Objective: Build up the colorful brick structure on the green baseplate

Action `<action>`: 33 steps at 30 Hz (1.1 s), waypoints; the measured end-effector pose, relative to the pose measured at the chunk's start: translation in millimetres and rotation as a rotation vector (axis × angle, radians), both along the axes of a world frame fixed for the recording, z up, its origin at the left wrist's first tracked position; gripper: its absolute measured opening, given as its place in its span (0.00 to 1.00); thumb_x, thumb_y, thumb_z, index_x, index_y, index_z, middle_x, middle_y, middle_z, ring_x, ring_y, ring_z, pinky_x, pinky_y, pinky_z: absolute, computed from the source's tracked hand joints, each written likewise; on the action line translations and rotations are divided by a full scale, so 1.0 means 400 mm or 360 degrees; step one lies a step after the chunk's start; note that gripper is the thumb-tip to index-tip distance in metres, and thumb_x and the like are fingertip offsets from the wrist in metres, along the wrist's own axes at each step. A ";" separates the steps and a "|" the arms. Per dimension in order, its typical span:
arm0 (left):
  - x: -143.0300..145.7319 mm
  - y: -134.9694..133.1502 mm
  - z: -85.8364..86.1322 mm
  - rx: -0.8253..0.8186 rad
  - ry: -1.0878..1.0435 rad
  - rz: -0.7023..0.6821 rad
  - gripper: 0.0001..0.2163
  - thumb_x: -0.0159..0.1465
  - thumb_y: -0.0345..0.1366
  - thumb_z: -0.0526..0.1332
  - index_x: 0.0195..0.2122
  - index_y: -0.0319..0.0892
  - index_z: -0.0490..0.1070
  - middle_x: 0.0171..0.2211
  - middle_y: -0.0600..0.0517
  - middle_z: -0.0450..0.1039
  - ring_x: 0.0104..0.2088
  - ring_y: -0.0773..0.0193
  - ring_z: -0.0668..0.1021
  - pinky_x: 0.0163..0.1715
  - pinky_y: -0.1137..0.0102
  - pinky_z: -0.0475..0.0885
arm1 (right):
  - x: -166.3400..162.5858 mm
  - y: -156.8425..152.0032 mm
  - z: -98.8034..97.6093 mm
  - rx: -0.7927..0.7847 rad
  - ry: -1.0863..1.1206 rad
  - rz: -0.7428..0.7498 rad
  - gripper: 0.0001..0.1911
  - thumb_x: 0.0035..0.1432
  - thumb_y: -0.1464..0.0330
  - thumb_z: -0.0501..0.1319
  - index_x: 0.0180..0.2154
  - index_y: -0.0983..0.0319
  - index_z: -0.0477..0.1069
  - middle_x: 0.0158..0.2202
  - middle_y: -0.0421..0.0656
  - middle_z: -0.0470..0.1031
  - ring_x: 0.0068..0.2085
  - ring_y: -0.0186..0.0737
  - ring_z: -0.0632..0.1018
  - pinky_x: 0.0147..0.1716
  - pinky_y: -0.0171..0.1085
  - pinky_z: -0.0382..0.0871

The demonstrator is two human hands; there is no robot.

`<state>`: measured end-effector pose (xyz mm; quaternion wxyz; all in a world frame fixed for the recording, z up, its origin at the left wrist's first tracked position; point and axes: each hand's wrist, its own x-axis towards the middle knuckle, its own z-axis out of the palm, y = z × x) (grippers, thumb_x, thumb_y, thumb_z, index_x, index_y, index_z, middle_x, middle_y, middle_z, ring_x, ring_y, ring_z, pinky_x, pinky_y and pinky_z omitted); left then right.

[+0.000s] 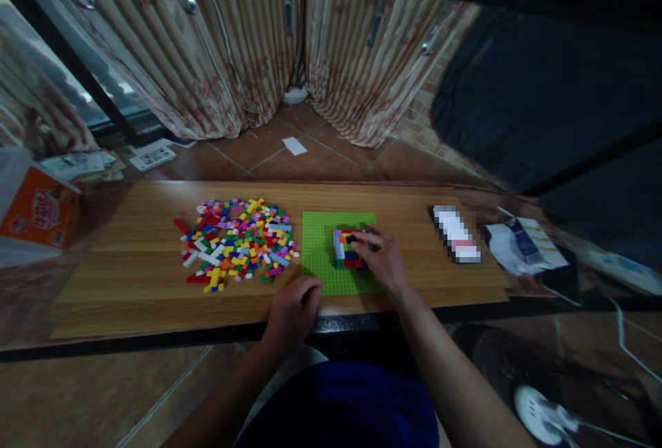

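Observation:
On a light green studded baseplate [318, 276] stands a small block built of many-coloured building bricks [339, 248]. My right hand [383, 255] reaches over it from the right, thumb and forefinger pinched at a small dark building brick [349, 238] on its top. The other fingers arch over the block's right side and hide part of it. By the near left corner of the baseplate, my left hand [294, 307] rests curled at the table edge, with nothing showing in it. A wide heap of loose coloured bricks [243, 238] lies left of the baseplate.
The wooden table [124, 262] has a dark front edge. A phone-like object [458, 234], its screen pixelated, lies on the right, with a white plastic packet [525, 245] beyond it. An orange box [41, 207] stands at far left. A fan [538, 406] is low on the right.

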<state>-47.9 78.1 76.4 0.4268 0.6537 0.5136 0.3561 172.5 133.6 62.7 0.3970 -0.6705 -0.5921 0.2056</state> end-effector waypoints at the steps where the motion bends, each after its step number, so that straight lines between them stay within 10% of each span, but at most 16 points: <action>1: 0.000 0.000 0.000 0.0006 0.0003 -0.0004 0.06 0.62 0.34 0.58 0.33 0.44 0.76 0.33 0.49 0.78 0.36 0.59 0.78 0.40 0.66 0.69 | -0.002 -0.001 0.000 0.0009 0.0004 -0.0016 0.12 0.54 0.59 0.65 0.39 0.55 0.80 0.49 0.47 0.75 0.55 0.48 0.72 0.55 0.54 0.63; 33: 0.003 -0.006 -0.008 0.0071 -0.0023 0.0019 0.07 0.63 0.34 0.57 0.34 0.46 0.76 0.32 0.50 0.77 0.35 0.60 0.77 0.39 0.67 0.69 | -0.093 -0.106 -0.015 0.0228 -0.0745 -0.0046 0.23 0.65 0.62 0.52 0.60 0.57 0.64 0.66 0.52 0.57 0.62 0.56 0.61 0.55 0.59 0.58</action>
